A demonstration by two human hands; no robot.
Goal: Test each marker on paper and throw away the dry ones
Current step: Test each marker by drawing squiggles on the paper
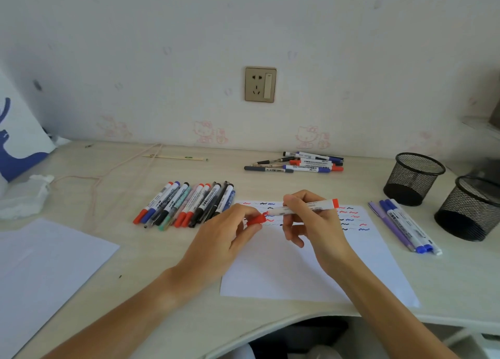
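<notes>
Desk (pixel 162 291), we see paper (pixel 284 272); right hand (pixel 311 223) grips marker (pixel 303 207), left hand (pixel 227 237) pinches red cap (pixel 255 220), just apart.

marker labels (pixel 303 210) – unreadable, bag (pixel 16 139) cut off

The marker (pixel 303 208) in my right hand (pixel 311 220) looks like smooth white plastic with a red end, and its red cap (pixel 256 220) in my left hand (pixel 224 237) has the same plain plastic look. The paper (pixel 297 266) under my hands is matt white. The surface (pixel 167 272) shows a pale wood-grain finish, smooth and dull. The two pen cups (pixel 414 178) are black wire mesh.
</notes>
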